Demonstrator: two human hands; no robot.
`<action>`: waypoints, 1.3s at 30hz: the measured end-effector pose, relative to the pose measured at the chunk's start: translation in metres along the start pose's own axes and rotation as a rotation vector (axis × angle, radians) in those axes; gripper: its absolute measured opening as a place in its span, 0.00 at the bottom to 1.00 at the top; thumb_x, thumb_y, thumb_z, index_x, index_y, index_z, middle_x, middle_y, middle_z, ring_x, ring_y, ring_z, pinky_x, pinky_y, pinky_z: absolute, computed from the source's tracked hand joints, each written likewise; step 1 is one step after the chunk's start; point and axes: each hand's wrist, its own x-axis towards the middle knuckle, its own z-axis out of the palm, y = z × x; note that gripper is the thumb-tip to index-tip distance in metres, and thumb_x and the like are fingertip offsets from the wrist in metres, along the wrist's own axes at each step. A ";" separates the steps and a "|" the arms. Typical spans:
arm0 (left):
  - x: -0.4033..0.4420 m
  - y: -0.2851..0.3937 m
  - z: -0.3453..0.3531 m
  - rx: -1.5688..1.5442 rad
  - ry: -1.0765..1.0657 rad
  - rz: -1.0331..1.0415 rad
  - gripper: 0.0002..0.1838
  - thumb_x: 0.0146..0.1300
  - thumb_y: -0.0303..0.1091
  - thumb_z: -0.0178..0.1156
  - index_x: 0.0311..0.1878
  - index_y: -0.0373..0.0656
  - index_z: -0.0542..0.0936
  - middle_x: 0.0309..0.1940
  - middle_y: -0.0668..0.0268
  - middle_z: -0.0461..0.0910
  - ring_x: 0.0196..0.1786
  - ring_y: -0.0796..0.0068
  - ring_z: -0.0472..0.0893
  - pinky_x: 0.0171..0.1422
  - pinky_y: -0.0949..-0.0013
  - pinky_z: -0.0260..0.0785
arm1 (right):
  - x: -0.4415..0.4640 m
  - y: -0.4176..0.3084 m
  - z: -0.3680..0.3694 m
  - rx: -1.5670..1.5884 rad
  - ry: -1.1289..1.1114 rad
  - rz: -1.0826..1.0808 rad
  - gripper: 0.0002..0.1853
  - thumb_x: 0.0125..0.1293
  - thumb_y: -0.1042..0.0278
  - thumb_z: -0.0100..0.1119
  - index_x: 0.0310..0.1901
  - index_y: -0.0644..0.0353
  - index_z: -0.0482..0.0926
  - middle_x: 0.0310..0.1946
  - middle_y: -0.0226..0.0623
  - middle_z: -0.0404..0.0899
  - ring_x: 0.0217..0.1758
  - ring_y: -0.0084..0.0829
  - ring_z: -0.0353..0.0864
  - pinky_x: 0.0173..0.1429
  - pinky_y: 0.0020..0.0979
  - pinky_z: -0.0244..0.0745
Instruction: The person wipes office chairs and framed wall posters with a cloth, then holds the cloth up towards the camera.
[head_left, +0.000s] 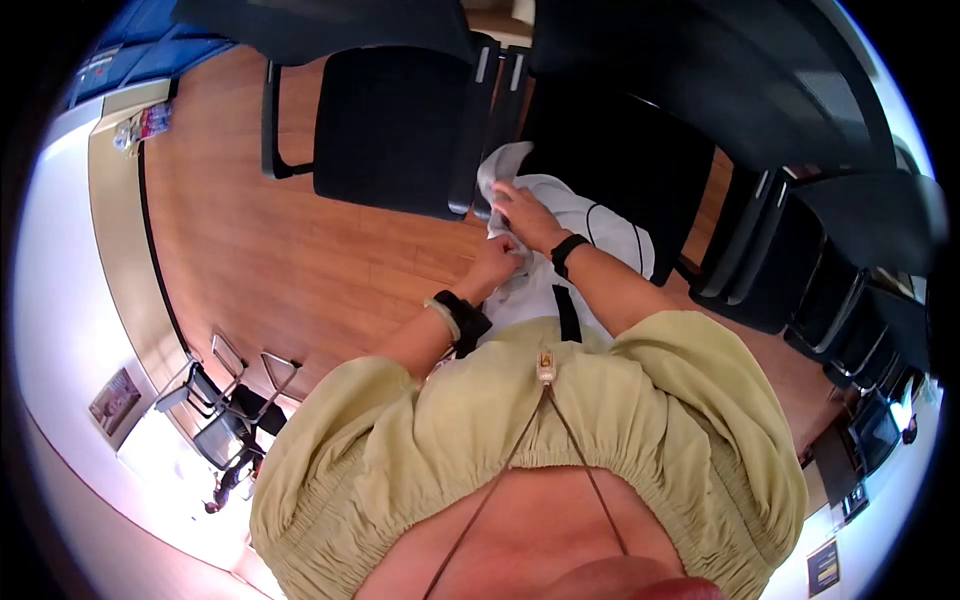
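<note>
A white cloth [600, 222] with a thin dark cord across it lies between my body and the black chair seat, its far part over the seat's edge. It looks like a garment, though I cannot make out its kind. A greyish-white flap [506, 160] of it stands up at the far end. My right hand [532, 218], with a black wristband, holds this flap between thumb and fingers. Lower and to the left, my left hand [494, 266] is closed with its fingertips pinching the cloth's edge. A black strip [567, 312] lies on the cloth near my waist.
Black chairs [395, 130] stand side by side ahead, with armrests close to the cloth. More dark chairs [790, 250] line the right. Wooden floor [300, 250] extends to the left, towards a wall [75, 260] and several metal-framed chairs [222, 440].
</note>
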 end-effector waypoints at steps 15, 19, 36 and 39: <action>0.026 0.129 0.180 0.291 -0.491 0.282 0.18 0.55 0.29 0.68 0.50 0.36 0.81 0.41 0.64 0.83 0.43 0.74 0.79 0.50 0.70 0.72 | -0.240 0.182 -0.112 0.098 1.043 0.349 0.18 0.51 0.84 0.59 0.46 0.61 0.80 0.60 0.49 0.74 0.65 0.50 0.73 0.64 0.38 0.72; 0.021 0.189 0.262 0.202 -0.467 0.334 0.19 0.54 0.28 0.68 0.50 0.37 0.81 0.42 0.63 0.83 0.44 0.74 0.80 0.51 0.70 0.72 | -0.278 0.135 -0.240 -0.106 1.118 0.339 0.18 0.51 0.86 0.55 0.44 0.62 0.78 0.68 0.47 0.66 0.70 0.50 0.68 0.64 0.37 0.72; 0.077 0.165 0.352 0.433 -0.273 0.318 0.21 0.51 0.30 0.68 0.50 0.38 0.80 0.43 0.55 0.84 0.45 0.60 0.83 0.53 0.63 0.73 | -0.266 0.216 -0.269 -0.695 0.223 0.719 0.40 0.71 0.62 0.48 0.78 0.63 0.42 0.82 0.41 0.31 0.82 0.51 0.43 0.79 0.50 0.49; 0.064 0.153 0.355 0.510 -0.337 0.311 0.22 0.51 0.30 0.68 0.51 0.38 0.80 0.44 0.55 0.84 0.46 0.60 0.83 0.53 0.63 0.73 | -0.284 0.206 -0.242 -0.671 0.246 0.681 0.40 0.71 0.61 0.49 0.78 0.63 0.44 0.81 0.42 0.32 0.81 0.54 0.45 0.78 0.52 0.51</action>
